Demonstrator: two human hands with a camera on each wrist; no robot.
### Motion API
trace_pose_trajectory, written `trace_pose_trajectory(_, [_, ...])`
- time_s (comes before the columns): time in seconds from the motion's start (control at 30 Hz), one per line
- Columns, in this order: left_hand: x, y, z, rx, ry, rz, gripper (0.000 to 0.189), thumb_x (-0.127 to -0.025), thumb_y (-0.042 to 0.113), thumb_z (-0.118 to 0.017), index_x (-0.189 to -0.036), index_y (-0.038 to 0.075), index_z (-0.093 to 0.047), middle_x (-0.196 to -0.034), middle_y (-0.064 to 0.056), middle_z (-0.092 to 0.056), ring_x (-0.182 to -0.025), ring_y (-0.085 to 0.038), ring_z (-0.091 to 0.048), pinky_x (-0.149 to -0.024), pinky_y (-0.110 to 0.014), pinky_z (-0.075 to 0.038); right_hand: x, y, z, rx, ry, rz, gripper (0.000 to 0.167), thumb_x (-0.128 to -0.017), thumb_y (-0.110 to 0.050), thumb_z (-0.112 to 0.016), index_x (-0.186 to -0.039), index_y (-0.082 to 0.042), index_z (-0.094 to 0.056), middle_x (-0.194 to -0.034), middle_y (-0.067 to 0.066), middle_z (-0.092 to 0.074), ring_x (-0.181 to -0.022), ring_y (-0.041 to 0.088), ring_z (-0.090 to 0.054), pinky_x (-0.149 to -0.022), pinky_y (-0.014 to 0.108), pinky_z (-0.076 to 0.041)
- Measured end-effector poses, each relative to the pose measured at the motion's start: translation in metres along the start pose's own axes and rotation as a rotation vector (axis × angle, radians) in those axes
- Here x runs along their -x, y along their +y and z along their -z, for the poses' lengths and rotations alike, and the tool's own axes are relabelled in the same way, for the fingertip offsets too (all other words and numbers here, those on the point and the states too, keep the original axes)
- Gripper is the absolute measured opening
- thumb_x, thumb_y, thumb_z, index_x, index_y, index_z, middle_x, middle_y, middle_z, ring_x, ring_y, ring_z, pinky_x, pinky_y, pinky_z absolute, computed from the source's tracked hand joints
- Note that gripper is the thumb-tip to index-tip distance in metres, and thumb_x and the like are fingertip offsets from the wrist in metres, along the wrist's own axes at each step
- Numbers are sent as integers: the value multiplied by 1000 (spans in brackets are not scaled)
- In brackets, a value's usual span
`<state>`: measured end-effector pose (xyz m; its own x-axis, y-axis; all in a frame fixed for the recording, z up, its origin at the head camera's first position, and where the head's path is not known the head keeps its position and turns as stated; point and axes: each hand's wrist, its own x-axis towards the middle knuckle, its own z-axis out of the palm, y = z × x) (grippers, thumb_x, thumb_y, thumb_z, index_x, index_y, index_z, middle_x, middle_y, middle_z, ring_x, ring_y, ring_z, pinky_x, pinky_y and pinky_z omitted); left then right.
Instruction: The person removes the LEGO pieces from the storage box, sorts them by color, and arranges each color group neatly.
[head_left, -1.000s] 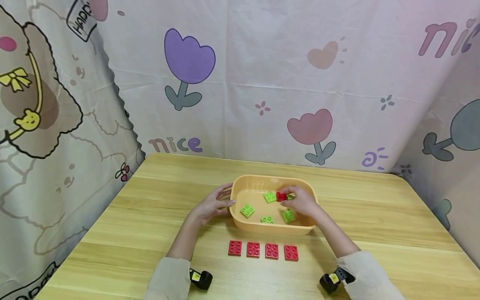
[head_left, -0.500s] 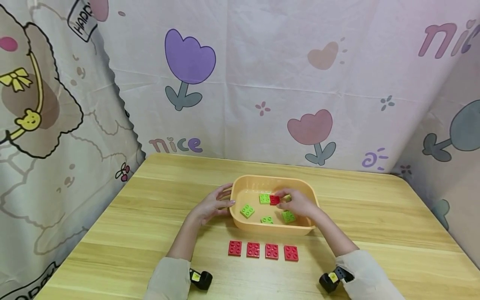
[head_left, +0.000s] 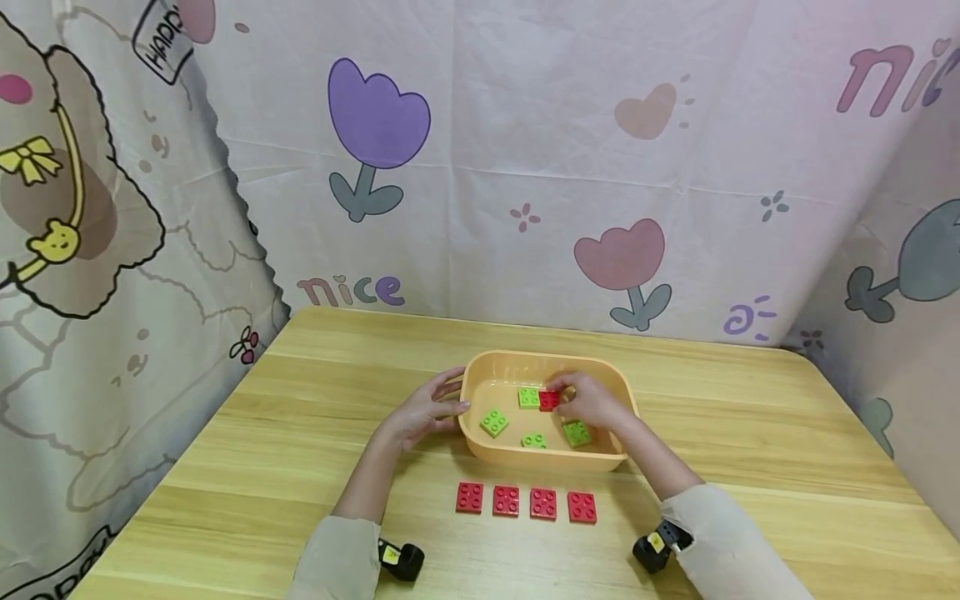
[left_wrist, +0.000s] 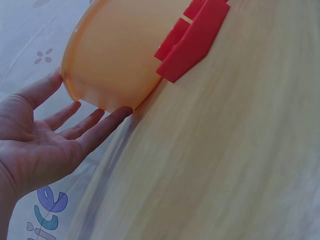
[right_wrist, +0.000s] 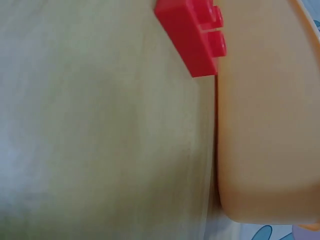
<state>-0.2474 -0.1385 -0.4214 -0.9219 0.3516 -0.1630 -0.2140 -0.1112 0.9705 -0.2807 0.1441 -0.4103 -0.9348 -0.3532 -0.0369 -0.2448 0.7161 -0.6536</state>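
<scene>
In the head view my left hand [head_left: 422, 414] rests against the left end of a yellow-orange plastic basin [head_left: 517, 454]. Its spread, mostly straight fingers touch the wall, as the left wrist view also shows, with the thumb at the rim. Inside the basin, my right hand [head_left: 592, 402] pinches a red toy building brick [head_left: 549, 401] between thumb and fingertips. That brick lies right beside a green brick [head_left: 528, 397]. Other green bricks lie apart in the basin: one at left [head_left: 494, 422], one near the front wall [head_left: 534, 440], one below my right hand [head_left: 577, 433].
Several red bricks stand in a spaced row before the basin, from the left one [head_left: 469, 497] to the right one [head_left: 582, 507]. Everything is on a wooden table [head_left: 315, 392]. A printed cloth [head_left: 480, 150] hangs behind it. Each wrist carries a black camera.
My right hand has moved the red brick a little left and toward me, and the green brick beside it shifted too. Since half a second ago, both bricks have stayed put. My left hand has not moved.
</scene>
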Motion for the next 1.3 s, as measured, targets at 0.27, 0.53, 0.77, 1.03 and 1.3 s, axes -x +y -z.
trace_pose_trajectory(0.27, [0, 0, 0, 10, 10, 4, 66, -86, -3, -58, -143, 9, -27, -144, -21, -26, -120, -38, -41, -85, -42, -49, 0, -1, -1, -4, 0, 38, 33, -73, 4, -71, -104, -1, -66, -112, 10, -56, -95, 25, -50, -85, 41, -45])
trace_pose_trajectory(0.53, [1, 2, -1, 2, 6, 1, 66, -86, -1, -60, -143, 9, -28, -144, -21, -26, -119, -39, -42, -86, -43, -49, 3, -3, 1, 5, 8, 55, 30, -75, 5, -68, -104, -1, -65, -106, 9, -56, -91, 24, -51, -80, 38, -48])
trace_pose_trajectory(0.77, [1, 1, -2, 3, -5, -6, 65, -87, -1, -59, -143, 7, -27, -144, -22, -25, -120, -40, -40, -86, -44, -48, 10, -10, 4, -11, 26, 43, 29, -77, 4, -68, -105, 1, -64, -101, 9, -56, -74, 18, -53, -59, 27, -50])
trace_pose_trajectory(1.03, [1, 1, -2, 2, 0, -3, 65, -87, -2, -58, -143, 8, -28, -144, -22, -25, -120, -39, -40, -86, -43, -49, 23, -18, 15, 39, 75, 112, 27, -77, 0, -69, -104, 0, -64, -97, 8, -57, -67, 18, -51, -55, 27, -47])
trace_pose_trajectory(1.3, [0, -1, -1, 12, 1, -1, 64, -87, -3, -57, -143, 7, -27, -144, -22, -26, -122, -39, -38, -86, -43, -49, 39, -20, 24, 34, 108, 169, 30, -76, -2, -71, -105, -1, -64, -98, 8, -57, -68, 17, -51, -55, 27, -47])
